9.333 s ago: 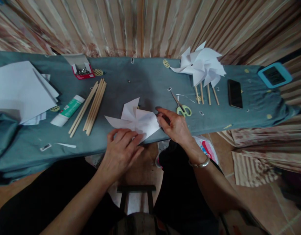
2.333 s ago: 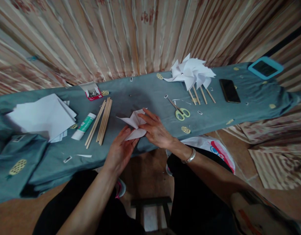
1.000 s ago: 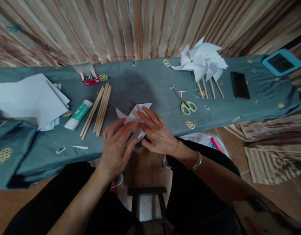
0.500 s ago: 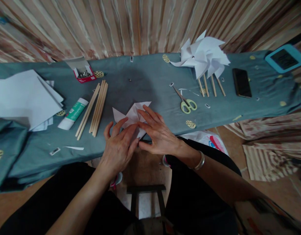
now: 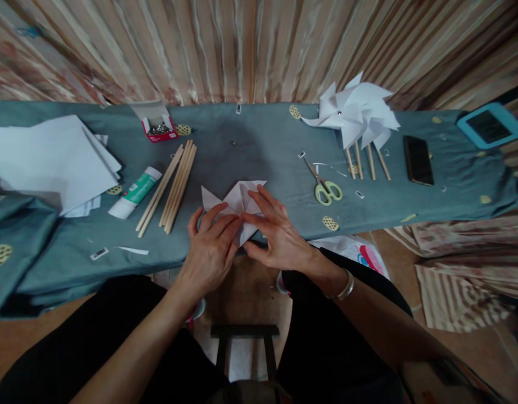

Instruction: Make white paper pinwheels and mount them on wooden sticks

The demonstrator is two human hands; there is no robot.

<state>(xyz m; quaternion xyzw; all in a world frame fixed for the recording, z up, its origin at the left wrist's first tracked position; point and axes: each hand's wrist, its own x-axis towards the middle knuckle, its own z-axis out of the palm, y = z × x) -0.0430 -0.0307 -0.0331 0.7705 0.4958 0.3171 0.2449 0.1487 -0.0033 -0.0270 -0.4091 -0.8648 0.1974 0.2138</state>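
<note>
A partly folded white paper pinwheel lies at the table's near edge, its pointed corners sticking up and out. My left hand presses its bent fingers onto the folds near the middle, holding the paper from the left. On the other side my right hand touches the paper with its fingers apart, the index fingertip near the centre and the thumb at the near edge. Both hands cover part of the folds. A small metal pin sits on the cloth beyond the paper.
Left stand wooden sticks, a glue stick, a red box of pins and paper sheets. Right are scissors, finished pinwheels, a phone and a blue-framed device. Cloth covers the table.
The view has shifted slightly, so most things sit a little further right in it. The left thumb has drawn in beside the fingers; both hands stay at the paper pinwheel.
</note>
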